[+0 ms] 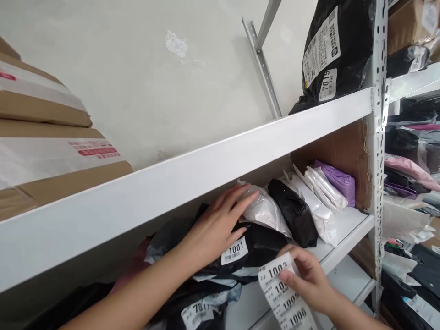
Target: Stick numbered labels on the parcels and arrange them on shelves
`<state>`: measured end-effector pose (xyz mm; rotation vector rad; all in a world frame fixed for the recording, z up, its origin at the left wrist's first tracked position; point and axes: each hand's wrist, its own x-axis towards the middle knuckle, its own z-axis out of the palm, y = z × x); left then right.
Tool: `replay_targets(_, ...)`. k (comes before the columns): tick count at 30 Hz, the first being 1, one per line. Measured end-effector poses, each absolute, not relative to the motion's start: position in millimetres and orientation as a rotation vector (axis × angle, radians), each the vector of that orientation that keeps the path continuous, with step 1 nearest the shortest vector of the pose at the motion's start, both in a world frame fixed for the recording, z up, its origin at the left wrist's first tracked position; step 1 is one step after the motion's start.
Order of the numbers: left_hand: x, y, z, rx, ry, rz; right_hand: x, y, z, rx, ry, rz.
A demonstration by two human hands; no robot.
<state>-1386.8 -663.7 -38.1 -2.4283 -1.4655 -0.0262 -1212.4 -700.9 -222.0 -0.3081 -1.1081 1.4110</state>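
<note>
My left hand (220,217) reaches onto the shelf with its fingers spread. It lies over a black plastic parcel (261,238) that bears a 1001 label (234,250), and its fingertips are at a whitish translucent parcel (264,208) behind. Between thumb and fingers, my right hand (305,275) pinches a strip of number stickers (287,302); 1003, 1005 and 1006 can be read on it, and the thumb partly covers another number. Below the left hand is another dark parcel with a label (197,315) starting 701, its last digit unclear.
A black parcel (290,213), white parcels (312,208) and a purple one (338,183) lean in a row to the right. The white shelf beam (192,169) crosses above my hands. Cardboard boxes (51,146) sit upper left; a perforated post (378,151) stands right.
</note>
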Motion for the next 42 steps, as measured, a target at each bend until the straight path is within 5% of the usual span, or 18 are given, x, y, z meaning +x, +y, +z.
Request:
replay_targets(11, -1371, -625, -20, -3.272, -1.517, -0.104, -1237, -659, -162, -0.292, -0.830, 1.614)
replay_targets(34, -1359, -637, -34, -2.772, -1.678, 0.045, -1249, -670, -183, -0.307, -0.636, 1.860)
replay_targets(39, -1361, -631, -31, -2.811, -1.620, 0.055, -1238, -678, -206, -0.480, -0.764, 1.737)
replay_targets(42, -1356, -619, -30, -2.778, -1.670, -0.020, -1225, -687, -219, -0.669, -0.967, 1.397)
